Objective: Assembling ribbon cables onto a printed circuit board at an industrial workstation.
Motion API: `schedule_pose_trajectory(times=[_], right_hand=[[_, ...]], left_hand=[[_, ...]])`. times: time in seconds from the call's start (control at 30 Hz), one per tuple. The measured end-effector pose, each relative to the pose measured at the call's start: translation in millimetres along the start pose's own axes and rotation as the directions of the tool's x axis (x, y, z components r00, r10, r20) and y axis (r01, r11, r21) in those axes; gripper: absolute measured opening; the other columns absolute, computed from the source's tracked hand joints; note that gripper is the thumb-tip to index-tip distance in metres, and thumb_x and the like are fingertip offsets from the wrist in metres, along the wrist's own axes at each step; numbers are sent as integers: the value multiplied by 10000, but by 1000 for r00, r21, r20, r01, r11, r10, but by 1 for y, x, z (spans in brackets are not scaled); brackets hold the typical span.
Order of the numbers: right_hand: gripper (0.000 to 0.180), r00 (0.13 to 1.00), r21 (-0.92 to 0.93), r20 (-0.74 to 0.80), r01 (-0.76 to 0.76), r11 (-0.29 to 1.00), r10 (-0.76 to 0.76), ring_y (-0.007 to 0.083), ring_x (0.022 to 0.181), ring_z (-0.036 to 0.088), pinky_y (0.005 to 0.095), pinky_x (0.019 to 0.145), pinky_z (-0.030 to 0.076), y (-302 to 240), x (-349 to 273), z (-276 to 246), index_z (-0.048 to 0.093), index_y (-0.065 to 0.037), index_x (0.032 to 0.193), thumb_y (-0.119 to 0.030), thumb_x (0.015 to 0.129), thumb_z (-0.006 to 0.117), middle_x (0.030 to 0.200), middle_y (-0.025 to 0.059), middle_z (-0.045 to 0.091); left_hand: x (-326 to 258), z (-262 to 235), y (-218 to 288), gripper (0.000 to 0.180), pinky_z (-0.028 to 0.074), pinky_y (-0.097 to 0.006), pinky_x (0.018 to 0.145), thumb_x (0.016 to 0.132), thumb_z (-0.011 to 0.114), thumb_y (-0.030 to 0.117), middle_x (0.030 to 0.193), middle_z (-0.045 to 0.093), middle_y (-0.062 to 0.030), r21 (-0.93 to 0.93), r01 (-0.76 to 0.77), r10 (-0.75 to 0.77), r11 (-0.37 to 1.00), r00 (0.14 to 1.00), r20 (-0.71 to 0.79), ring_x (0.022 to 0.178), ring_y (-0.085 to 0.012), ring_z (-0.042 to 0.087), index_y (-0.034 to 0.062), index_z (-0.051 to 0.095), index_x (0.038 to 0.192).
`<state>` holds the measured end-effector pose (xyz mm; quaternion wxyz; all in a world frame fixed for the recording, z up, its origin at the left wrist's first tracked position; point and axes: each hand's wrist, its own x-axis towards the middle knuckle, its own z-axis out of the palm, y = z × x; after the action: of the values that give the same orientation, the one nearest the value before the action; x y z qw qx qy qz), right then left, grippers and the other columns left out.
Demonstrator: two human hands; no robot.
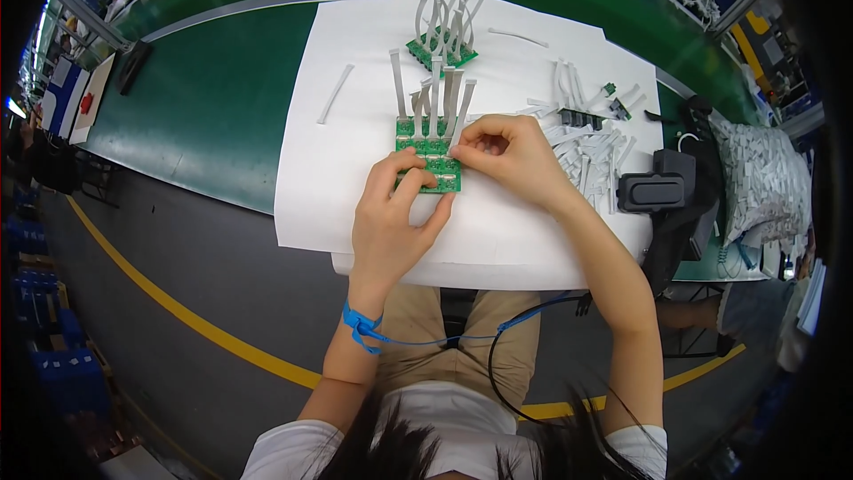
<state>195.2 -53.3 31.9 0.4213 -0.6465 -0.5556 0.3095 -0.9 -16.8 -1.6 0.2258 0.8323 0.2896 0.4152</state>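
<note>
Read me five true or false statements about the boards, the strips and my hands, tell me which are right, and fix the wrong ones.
1. The left hand has fingers on the nearer green circuit board. True.
2. The blue strap is on the right wrist. False: the blue wrist strap is on the left wrist.
3. A second green board with upright pale strips lies beyond the nearer one. True.
4. The right hand lies on the far board. False: the right hand is at the nearer board's right side.
5. The boards lie on black cloth. False: they lie on white paper.
</note>
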Motion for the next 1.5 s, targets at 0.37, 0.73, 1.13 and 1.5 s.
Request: schedule_pose_trajectory(times=[0.37, 0.73, 1.13, 1.5], right_hand=[[159, 999, 35, 20, -35, 999, 34, 13, 629, 484, 194, 563, 387, 0, 1, -2, 729, -2, 847, -151, 835, 783, 691, -38, 637], [100, 995, 31, -41, 91, 995, -90, 34, 673, 540, 202, 593, 412, 3, 0, 0, 743, -18, 873, -105, 833, 775, 757, -11, 665], [77, 979, 142, 80, 173, 975, -185, 97, 787, 603, 245, 692, 436, -2, -4, -5, 774, -34, 910, -61, 841, 751, 911, 59, 731], [94, 991, 267, 71, 92, 959, -114, 79, 791, 568, 236, 708, 417, 0, -5, -6, 770, -33, 942, -77, 862, 749, 900, 31, 723]], left_hand=[[0, 0, 0, 242, 551, -398, 846, 743, 817, 99, 1105, 604, -86, -10, -1, 1, 1000, 1000, 5, 1137, -314, 614, 62, 621, 882], [0, 0, 0, 241, 548, -407, 867, 743, 814, 93, 1094, 606, -89, -15, 14, -14, 1000, 1000, 10, 1134, -313, 617, 59, 620, 882], [16, 2, 9, 154, 543, -311, 741, 809, 763, 2, 929, 694, -105, -122, 43, -59, 992, 991, -124, 853, -226, 688, 6, 710, 953], [24, 11, 14, 142, 515, -338, 727, 762, 773, 7, 886, 682, -60, -219, 59, -106, 974, 972, -211, 847, -238, 635, 55, 700, 874]])
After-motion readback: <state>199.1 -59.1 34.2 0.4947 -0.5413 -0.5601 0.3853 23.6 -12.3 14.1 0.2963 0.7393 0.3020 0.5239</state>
